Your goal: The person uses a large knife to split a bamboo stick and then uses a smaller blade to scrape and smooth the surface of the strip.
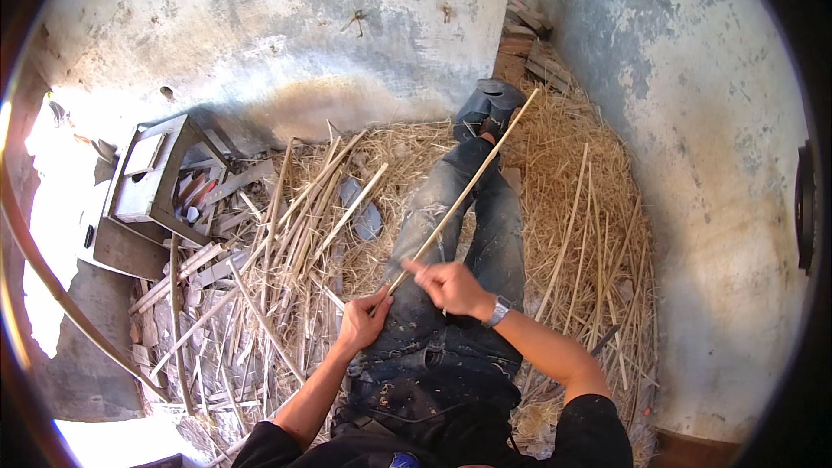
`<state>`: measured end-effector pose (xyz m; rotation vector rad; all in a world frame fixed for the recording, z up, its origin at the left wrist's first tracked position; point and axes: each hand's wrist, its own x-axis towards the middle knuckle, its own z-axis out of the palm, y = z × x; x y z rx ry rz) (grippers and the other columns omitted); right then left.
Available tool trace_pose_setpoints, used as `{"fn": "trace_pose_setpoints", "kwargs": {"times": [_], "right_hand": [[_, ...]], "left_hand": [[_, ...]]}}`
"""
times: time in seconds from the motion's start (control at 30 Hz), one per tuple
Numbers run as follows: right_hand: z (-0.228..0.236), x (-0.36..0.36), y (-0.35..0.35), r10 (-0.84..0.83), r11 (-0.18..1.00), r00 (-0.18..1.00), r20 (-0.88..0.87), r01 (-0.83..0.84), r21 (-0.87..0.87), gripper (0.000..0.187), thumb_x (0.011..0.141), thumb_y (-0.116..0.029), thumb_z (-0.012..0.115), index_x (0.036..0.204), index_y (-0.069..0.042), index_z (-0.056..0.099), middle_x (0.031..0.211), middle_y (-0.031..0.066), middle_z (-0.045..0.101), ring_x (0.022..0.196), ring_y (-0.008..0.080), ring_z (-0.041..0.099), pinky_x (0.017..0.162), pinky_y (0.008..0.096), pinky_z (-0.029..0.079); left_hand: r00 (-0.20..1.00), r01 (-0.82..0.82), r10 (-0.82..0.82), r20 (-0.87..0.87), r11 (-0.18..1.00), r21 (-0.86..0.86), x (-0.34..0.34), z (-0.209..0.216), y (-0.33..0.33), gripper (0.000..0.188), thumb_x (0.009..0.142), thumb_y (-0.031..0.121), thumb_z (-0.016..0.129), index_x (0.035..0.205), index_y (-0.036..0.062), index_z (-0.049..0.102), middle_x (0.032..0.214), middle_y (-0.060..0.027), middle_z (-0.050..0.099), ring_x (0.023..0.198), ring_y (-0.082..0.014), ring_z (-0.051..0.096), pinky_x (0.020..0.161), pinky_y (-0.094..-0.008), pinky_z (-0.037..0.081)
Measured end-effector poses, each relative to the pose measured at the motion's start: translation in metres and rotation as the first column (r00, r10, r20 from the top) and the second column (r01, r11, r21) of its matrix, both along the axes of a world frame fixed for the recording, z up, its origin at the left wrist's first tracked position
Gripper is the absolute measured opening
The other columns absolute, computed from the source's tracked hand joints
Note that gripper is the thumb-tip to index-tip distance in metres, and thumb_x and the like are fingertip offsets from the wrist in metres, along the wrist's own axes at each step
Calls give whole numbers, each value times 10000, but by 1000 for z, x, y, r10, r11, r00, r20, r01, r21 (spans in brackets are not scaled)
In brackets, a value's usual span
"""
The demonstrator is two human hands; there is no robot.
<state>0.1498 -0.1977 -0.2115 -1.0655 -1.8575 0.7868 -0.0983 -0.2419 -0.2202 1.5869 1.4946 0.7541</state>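
A long, pale bamboo strip (472,180) slants across my outstretched legs (494,234), its far tip beside my dark shoes. My left hand (364,319) is closed in a pinch round the near end of this strip, above my lap. Just to its right, my right hand (451,288), with a metal-banded watch (497,311) at the wrist, is curled with its knuckles up. Its leading fingertip crosses over the strip and is a little blurred. Whatever those curled fingers hold, if anything, is hidden.
Several split strips (299,208) lie piled at left, more (589,234) at right on straw shavings (555,139). A grey sandal (364,212) lies among the left pile. A tipped wooden cabinet (152,178) stands beyond it. Walls (711,165) rise ahead and at right.
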Motion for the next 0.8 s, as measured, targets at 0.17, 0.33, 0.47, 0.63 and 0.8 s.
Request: {"fn": "trace_pose_setpoints", "kwargs": {"times": [0.17,0.33,0.47,0.63,0.8], "right_hand": [[46,25,15,-431,901,825,-365,415,-127,169,987,-154,692,1115,-51,735,715,-56,612,590,43,480,536,247,389],[25,32,-15,-434,826,772,-464,135,-548,96,977,-135,716,994,-42,699,770,-65,602,668,9,496,575,210,371],[28,-13,-36,-322,856,795,-514,12,-517,164,962,-106,728,1105,-31,701,818,-55,620,653,5,487,564,204,366],[62,-41,-36,-381,753,701,-603,-142,-642,336,1014,-229,694,1272,-19,649,883,43,696,527,9,443,470,198,348],[78,-37,-20,-339,696,605,-720,-354,-625,492,1055,-410,612,1315,8,614,916,107,729,438,12,392,401,202,315]], "left_hand": [[991,-135,137,6,974,180,-3,26,32,350,957,228,739,1206,-17,738,865,-187,770,766,-116,698,689,-302,555],[907,-361,262,330,888,285,11,87,93,262,1006,151,687,1139,-73,715,716,9,609,634,-37,524,558,-213,404],[739,-415,84,668,839,353,43,128,118,217,1055,134,620,1193,-32,649,880,-54,705,732,-75,621,658,-227,495],[647,-331,-97,757,858,393,82,153,111,161,1084,146,567,1182,24,528,1134,-146,737,946,-102,653,901,-264,502],[711,-310,-157,686,805,505,84,168,95,176,1095,181,546,1189,44,488,1135,-162,736,949,-87,632,888,-252,478]]}}
